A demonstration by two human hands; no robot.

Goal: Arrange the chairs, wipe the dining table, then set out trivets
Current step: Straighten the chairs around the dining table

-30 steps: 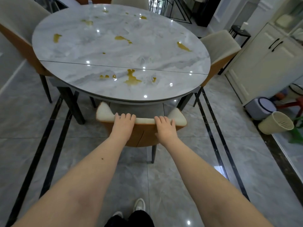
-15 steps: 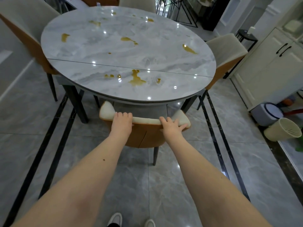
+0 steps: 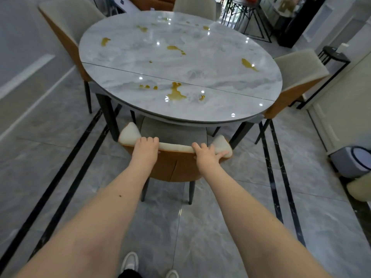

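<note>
A round grey marble dining table (image 3: 200, 69) carries several yellow-brown spills (image 3: 176, 93). The near chair (image 3: 174, 167), cream-topped with an orange back, stands tucked under the table's front edge. My left hand (image 3: 145, 148) grips the left part of its top rail, fingers curled over the cream edge. My right hand (image 3: 206, 155) holds the right part of the rail, fingers over the top and thumb spread along the cushion. No cloth or trivets are in view.
Three more chairs surround the table: one at the left (image 3: 68, 31), one at the right (image 3: 297, 77), one at the far side (image 3: 194, 5). A white cabinet (image 3: 345, 101), a grey bin (image 3: 355, 163) and a black side stand (image 3: 331, 55) line the right. My shoes (image 3: 130, 261) stand on the tiled floor.
The view has shifted left and tilted, so the table appears farther right. The chair sits slightly deeper under the table. My right hand has slid toward the rail's right end, thumb spread out.
</note>
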